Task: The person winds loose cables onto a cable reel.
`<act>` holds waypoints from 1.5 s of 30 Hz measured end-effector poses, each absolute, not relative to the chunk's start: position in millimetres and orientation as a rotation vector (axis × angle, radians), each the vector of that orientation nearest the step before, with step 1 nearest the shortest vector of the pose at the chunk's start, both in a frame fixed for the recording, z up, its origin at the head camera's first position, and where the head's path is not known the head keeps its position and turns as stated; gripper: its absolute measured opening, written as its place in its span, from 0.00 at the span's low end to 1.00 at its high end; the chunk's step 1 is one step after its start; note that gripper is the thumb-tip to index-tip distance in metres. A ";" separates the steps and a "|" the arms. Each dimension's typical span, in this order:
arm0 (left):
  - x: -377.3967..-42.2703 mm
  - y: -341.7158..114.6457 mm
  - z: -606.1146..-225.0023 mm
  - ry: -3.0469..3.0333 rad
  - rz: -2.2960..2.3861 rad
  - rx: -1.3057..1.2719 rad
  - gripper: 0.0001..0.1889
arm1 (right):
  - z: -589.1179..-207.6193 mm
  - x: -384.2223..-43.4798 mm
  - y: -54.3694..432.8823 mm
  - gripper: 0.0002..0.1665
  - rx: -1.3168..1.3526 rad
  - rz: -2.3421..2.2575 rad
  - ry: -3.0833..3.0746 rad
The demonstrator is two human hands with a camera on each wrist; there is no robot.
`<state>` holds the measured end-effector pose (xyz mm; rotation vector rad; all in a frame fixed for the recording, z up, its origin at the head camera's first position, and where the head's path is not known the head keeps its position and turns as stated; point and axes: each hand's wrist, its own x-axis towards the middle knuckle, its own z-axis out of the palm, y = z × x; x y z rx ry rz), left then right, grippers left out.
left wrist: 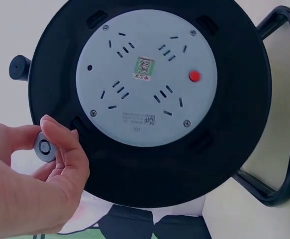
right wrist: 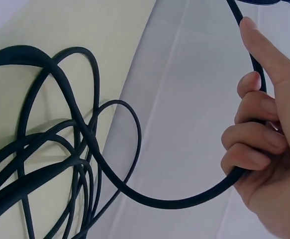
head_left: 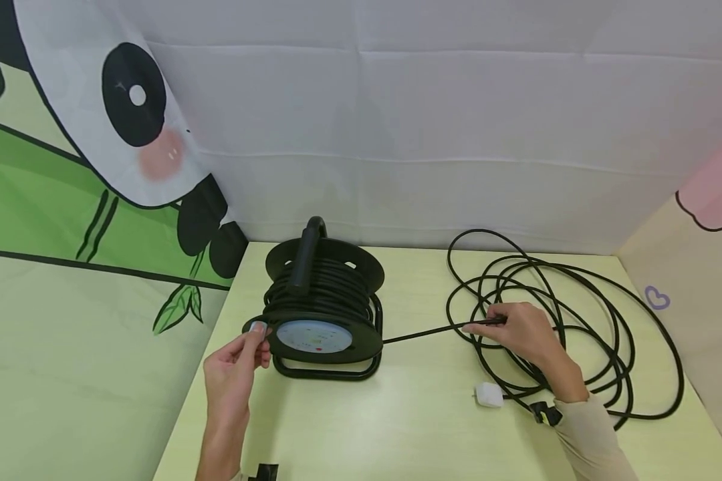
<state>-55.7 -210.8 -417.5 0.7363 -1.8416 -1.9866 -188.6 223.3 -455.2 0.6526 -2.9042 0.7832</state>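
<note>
A black cable reel [head_left: 367, 349] stands on the table, its pale blue socket disc [left wrist: 145, 117] facing the front. My left hand [head_left: 234, 371] pinches the grey crank knob [left wrist: 45, 147] at the disc side's left edge, thumb and fingers around it. To the right, my right hand [head_left: 526, 337] holds the black cable [right wrist: 169, 204], fingers curled round it and thumb laid along it. A straight stretch of cable runs from the reel to that hand. Beyond the hand, the cable sags in a curve toward loose loops [head_left: 681, 384] on the table.
A white plug [head_left: 489, 395] lies at the front of the loops. The reel has a black carry handle [head_left: 303, 260] on top and a tubular stand [head_left: 327, 375] beneath. Behind the table [head_left: 361, 427] hangs a pale cloth [head_left: 457, 133], with a cartoon panda print at the left.
</note>
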 end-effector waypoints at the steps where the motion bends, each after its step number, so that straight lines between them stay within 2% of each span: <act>1: -55.7 -209.8 -416.5 -1.849 -1.983 0.727 0.21 | -454.4 -188.6 223.3 0.27 0.661 0.768 -2.906; 9: -54.6 -203.3 -408.8 -1.868 -1.948 0.683 0.20 | -449.6 -186.0 231.6 0.31 0.724 0.661 -2.851; 16: -55.3 -192.8 -404.0 -1.891 -1.893 0.644 0.18 | -448.5 -183.2 233.6 0.27 0.717 0.720 -2.958; 26: -56.7 -169.7 -402.6 -2.046 -1.773 0.503 0.13 | -456.0 -181.7 213.4 0.22 0.842 0.893 -2.907; 38: -56.8 -143.9 -405.8 -2.110 -1.766 0.303 0.14 | -459.7 -180.0 204.9 0.22 0.887 1.086 -2.883; 45: -60.9 -128.9 -409.1 -2.072 -1.889 0.286 0.16 | -458.8 -178.0 194.4 0.20 0.957 1.094 -2.877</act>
